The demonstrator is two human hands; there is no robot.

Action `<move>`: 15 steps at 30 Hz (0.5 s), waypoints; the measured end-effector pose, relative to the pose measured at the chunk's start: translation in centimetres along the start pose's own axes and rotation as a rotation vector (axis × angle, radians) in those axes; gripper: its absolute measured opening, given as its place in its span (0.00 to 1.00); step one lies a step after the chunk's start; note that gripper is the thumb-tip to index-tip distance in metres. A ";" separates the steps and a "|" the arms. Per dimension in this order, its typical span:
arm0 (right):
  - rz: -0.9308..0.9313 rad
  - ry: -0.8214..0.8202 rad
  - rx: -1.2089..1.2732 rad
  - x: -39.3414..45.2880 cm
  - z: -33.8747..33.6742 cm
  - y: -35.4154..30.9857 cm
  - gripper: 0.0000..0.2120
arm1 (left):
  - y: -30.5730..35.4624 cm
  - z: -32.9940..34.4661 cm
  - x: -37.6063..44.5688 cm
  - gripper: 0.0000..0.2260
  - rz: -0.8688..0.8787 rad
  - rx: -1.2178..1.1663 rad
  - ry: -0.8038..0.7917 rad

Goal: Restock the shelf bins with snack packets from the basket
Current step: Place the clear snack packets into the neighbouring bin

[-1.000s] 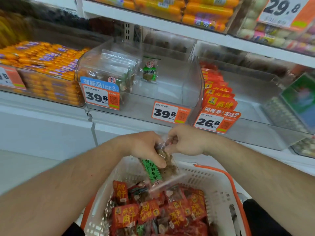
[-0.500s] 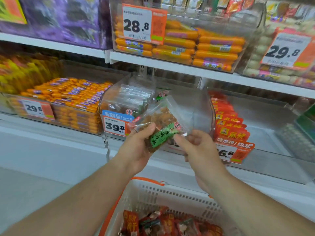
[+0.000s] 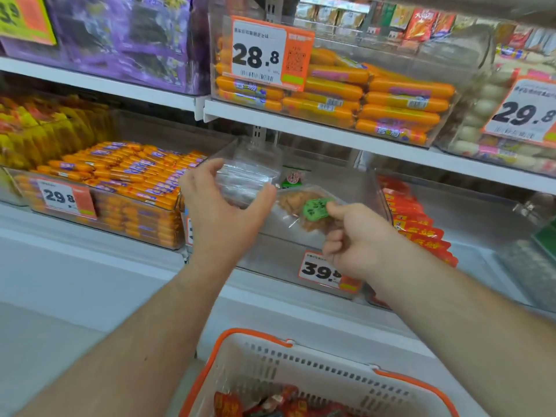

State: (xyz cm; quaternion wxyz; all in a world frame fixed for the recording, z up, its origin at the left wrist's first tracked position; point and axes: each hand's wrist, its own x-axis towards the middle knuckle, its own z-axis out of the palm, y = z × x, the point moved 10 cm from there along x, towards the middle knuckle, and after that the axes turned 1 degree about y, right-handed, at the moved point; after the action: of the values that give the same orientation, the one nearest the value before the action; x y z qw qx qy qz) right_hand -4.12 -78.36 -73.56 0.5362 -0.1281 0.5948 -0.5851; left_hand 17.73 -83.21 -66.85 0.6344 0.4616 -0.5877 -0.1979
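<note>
My right hand (image 3: 355, 239) pinches a clear snack packet (image 3: 304, 207) with brown pieces and a green label, holding it over the clear shelf bin (image 3: 355, 188) tagged 39.8. My left hand (image 3: 222, 203) reaches into the same bin's left side, fingers spread and curved around the stack of clear packets (image 3: 245, 179) standing there. One more green-labelled packet (image 3: 292, 178) stands at the bin's back. The white basket with orange rim (image 3: 304, 365) sits below, with several red packets (image 3: 264, 403) inside.
Left of the bin lies a bin of orange sausage sticks (image 3: 120, 182) tagged 29.8. To its right, red packets (image 3: 418, 224) fill another bin. The upper shelf (image 3: 316, 133) overhangs closely, carrying orange sausages (image 3: 376, 100) and purple bags (image 3: 126, 37).
The packet passed from my left hand to my right and rose from the basket up to the bin. My left hand let go and reached to the packet stack.
</note>
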 end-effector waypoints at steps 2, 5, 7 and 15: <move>-0.010 0.094 -0.016 1.7 -0.5 -0.9 0.06 | -1.0 1.0 1.1 0.44 0.099 0.299 -0.105; -0.080 0.250 -0.027 4.8 -1.3 -2.0 0.04 | -4.7 2.4 1.6 0.50 0.018 0.547 -0.236; -0.144 0.344 -0.104 7.8 -1.8 -3.1 0.09 | -5.7 2.6 1.6 0.51 -0.002 0.582 -0.238; -0.274 0.217 -0.532 16.8 2.7 -5.8 0.04 | -6.5 2.0 1.6 0.52 0.018 0.574 -0.114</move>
State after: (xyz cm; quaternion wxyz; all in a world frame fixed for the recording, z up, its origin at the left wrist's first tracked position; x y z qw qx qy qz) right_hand -11.35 -94.59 -76.18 0.3337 -0.2796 0.7577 -0.4861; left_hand 18.12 -88.46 -71.50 0.4452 0.6053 -0.6584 -0.0435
